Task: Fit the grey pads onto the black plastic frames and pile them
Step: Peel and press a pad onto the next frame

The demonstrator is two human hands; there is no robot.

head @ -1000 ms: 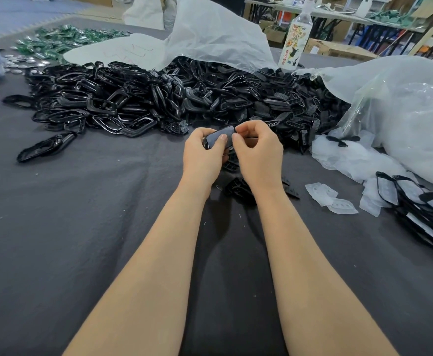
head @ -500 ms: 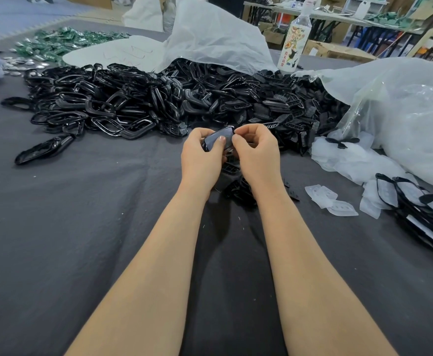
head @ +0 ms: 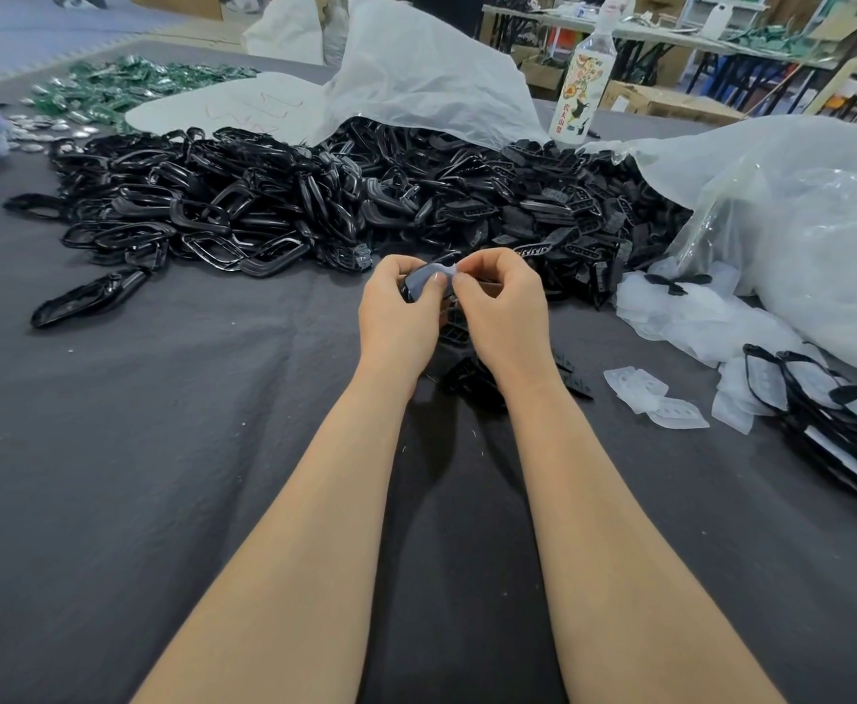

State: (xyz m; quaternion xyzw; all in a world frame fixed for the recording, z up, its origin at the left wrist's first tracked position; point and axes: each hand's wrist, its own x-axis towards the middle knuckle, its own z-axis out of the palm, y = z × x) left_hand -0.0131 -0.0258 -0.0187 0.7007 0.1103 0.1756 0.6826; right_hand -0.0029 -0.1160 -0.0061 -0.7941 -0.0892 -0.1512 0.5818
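Both hands meet above the grey cloth in the middle of the view. My left hand [head: 397, 317] grips a black plastic frame [head: 408, 291] with a grey pad [head: 430, 274] lying on it, thumb pressing the pad. My right hand [head: 503, 307] pinches the pad's right end between thumb and forefinger. Most of the frame is hidden by the fingers. A big heap of black frames [head: 284, 205] lies behind the hands. Loose translucent pads [head: 655, 393] lie to the right, and a pile of fitted frames [head: 832, 398] sits at the far right.
A clear plastic bag [head: 802, 226] of pads bulges at the right, a white sack [head: 426, 78] covers the heap's back. A labelled bottle [head: 581, 88] stands behind the heap. A few black pieces [head: 472, 378] lie under my wrists. Green parts [head: 126, 88] lie far left.
The hands stayed in place. The right fingers shifted along the pad's right end, and more of the grey pad's edge shows between the thumbs.
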